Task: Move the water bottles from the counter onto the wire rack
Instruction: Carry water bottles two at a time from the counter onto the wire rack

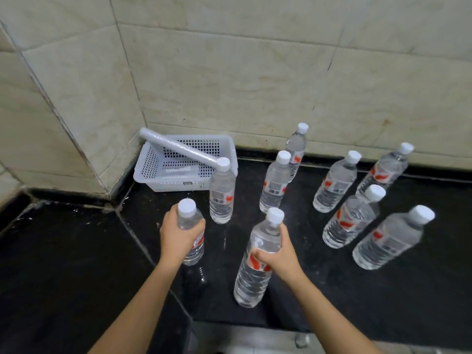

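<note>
A: Hands?

B: Left hand [178, 236] wraps the shoulder of one water bottle [190, 235], fingers closed round it. Right hand [277, 255] clamps the labelled waist of a second bottle [255, 261]. Mid-body grips, probably so both lift upright.

A: Other bottles?

B: Seven more upright on the black counter [63, 264], spread from 12 to 3 o'clock of the hands, apart enough to grab singly. White basket [163, 183] sits in the corner at 11 o'clock.

A: Rack?

B: Not visible.

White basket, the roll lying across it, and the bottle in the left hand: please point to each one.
White basket [149, 166]: head view, on its perforated left wall.
Roll [178, 146]: head view, middle of the tube.
Bottle in the left hand [187, 207]: head view, on its white cap.
</note>
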Motion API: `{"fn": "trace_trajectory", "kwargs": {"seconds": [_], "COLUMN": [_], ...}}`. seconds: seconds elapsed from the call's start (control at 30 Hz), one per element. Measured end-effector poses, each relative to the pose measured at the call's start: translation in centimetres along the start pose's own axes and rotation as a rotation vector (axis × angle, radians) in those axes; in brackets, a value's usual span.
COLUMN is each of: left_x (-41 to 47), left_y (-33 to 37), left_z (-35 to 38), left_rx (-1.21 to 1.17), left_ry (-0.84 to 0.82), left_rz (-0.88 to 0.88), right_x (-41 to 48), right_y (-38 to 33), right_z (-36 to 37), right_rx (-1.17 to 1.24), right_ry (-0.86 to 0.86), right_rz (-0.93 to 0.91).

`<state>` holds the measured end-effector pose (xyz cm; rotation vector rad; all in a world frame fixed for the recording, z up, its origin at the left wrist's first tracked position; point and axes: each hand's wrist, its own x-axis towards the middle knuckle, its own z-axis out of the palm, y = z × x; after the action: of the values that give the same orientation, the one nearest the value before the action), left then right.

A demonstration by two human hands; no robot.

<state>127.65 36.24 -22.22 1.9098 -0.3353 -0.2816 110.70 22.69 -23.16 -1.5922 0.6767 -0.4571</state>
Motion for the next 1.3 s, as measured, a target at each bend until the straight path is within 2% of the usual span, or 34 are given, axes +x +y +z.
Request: {"fn": "trace_trajectory", "kwargs": {"seconds": [0.23,0.43,0.67,0.9,1.3], "left_x": [-12.9,-25.1,-35.6,-41.3,-46.5], "left_y": [5.3,10.6,14.9,18.4,26.4], "left_z": [8.6,19.4,28.8,37.9,57.5], "left_rx": [-0.172,-0.270,-0.251,-0.230,-0.387], "left_ry": [-0.303,-0.657,-0.984,-1.164,-1.408], "left_rz": [-0.008,0.071,0.156,0.288,0.281], "right_x": [-9.8,-21.5,-32.4,-38.2,-39.7], "right_y": [2.2,3.0,3.1,3.7,2.3], "right_z": [-11.6,-25.2,-35.9,-43.8,-61.3], "right_rx": [-0.028,-0.087,-0.108,-0.155,-0.297], "right_ry": [0.207,0.541,0.828,1.025,1.214], "right_rz": [-0.010,-0.007,-0.029,0.005,0.144]}}
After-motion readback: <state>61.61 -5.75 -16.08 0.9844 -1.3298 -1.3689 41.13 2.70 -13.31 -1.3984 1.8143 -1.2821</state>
